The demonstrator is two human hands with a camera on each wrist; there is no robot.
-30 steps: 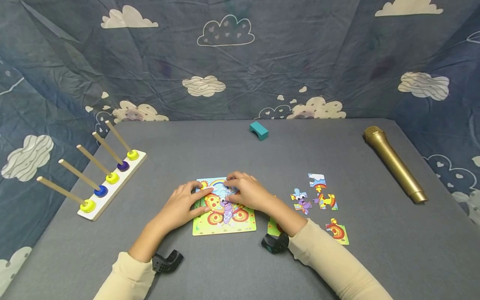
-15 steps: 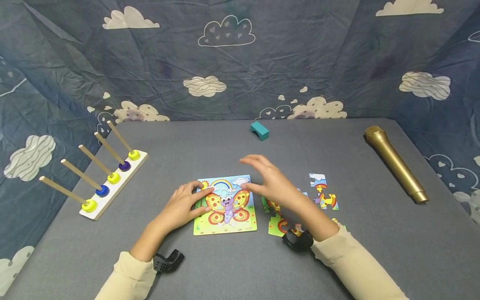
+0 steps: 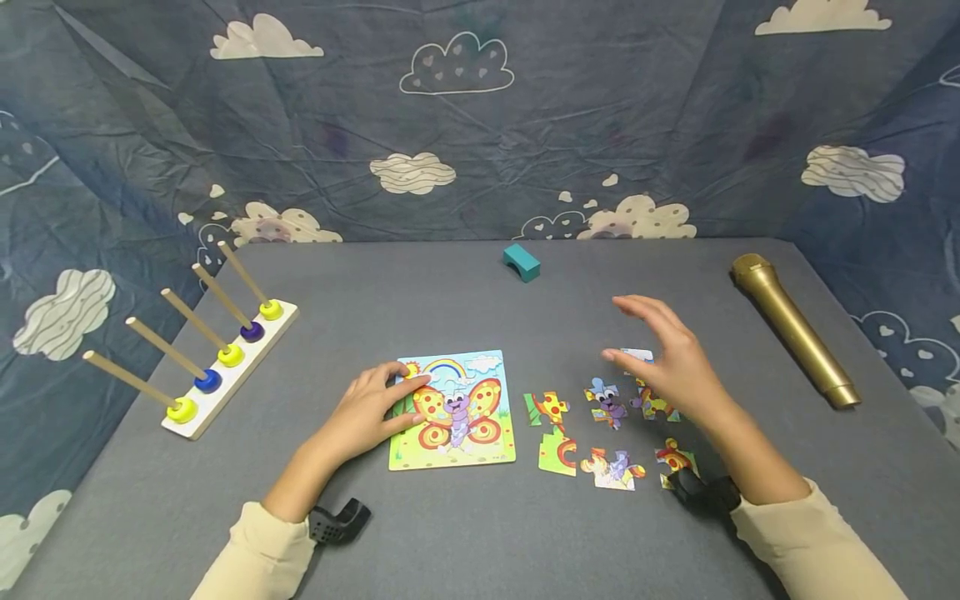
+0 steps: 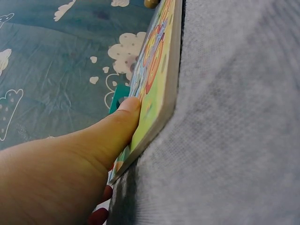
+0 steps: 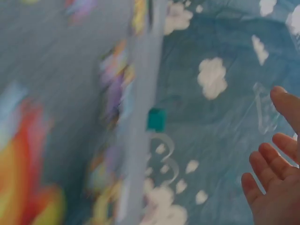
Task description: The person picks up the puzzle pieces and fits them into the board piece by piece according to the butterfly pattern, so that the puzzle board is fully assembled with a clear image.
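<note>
My left hand (image 3: 363, 412) rests on the left side of a square butterfly puzzle board (image 3: 453, 457). Its thumb (image 4: 119, 122) lies on the printed face in the left wrist view, and the index finger reaches over the board near the rainbow. To the right of the board, my right hand (image 3: 675, 362) hangs over loose jigsaw pieces, fingers spread and holding nothing. Among these pieces are one with a purple butterfly face (image 3: 609, 407), a green corner piece (image 3: 557, 457) and a yellow-spotted wing piece (image 3: 551, 408). The right hand and wrist partly cover several others.
A white pegged stacker (image 3: 225, 375) with yellow and blue rings stands at the left. Toward the back lies a teal arch block (image 3: 522, 262), and a gold microphone (image 3: 795, 329) lies at the far right. Cloud-printed cloth (image 3: 480, 167) hangs behind the grey table.
My right hand has lifted off the board and swung right over the loose pieces, uncovering the board's upper right. The left hand has stayed in place on the board.
</note>
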